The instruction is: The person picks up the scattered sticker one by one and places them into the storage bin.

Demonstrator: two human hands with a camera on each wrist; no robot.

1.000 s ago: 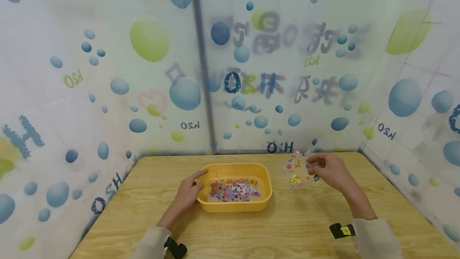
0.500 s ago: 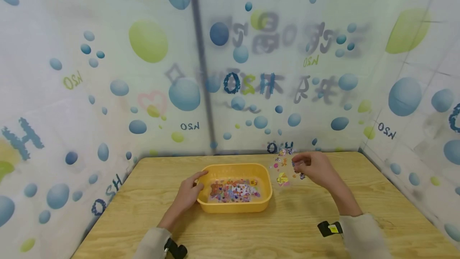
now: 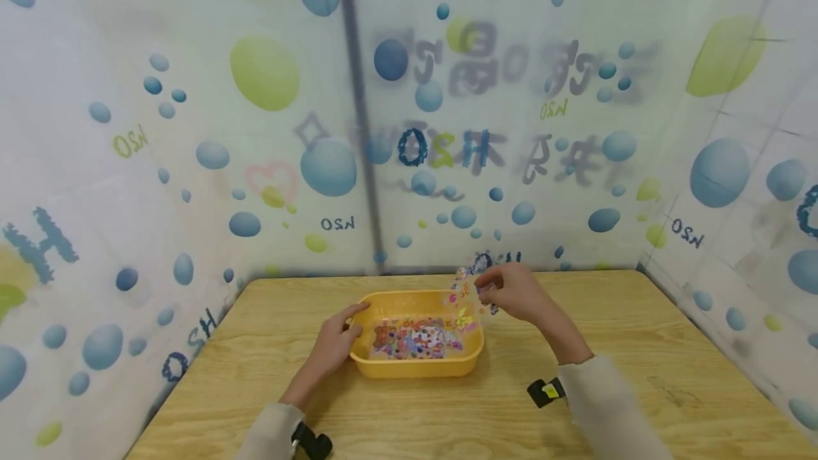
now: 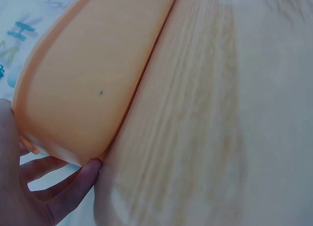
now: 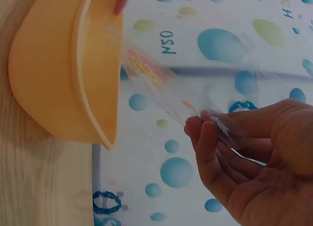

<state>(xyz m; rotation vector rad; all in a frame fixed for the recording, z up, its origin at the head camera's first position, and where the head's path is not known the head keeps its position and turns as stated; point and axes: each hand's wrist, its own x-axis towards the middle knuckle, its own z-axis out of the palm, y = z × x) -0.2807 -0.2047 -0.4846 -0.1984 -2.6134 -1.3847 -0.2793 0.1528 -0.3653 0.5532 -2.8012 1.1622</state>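
Note:
A yellow plastic basin (image 3: 418,369) stands on the table, with a layer of colourful clear sticker sheets (image 3: 415,339) inside. My left hand (image 3: 334,339) grips its left end; the left wrist view shows fingertips (image 4: 92,168) against the outer wall. Between thumb and fingers, my right hand (image 3: 514,293) pinches a clear sticker sheet (image 3: 464,318) with small coloured pictures. That sheet hangs over the basin's right end. Seen from the right wrist, the transparent sheet (image 5: 146,72) slants from the pinching fingertips towards the basin's rim (image 5: 80,64).
The wooden table (image 3: 307,410) extends around the basin. A curtain (image 3: 537,133) printed with blue and green bubbles hangs behind it and along both sides. Dark wrist cameras (image 3: 312,440) sit at both cuffs.
My right hand has moved left with the sticker sheet, from the table's right side to above the basin's right end. My left hand and the basin have stayed put.

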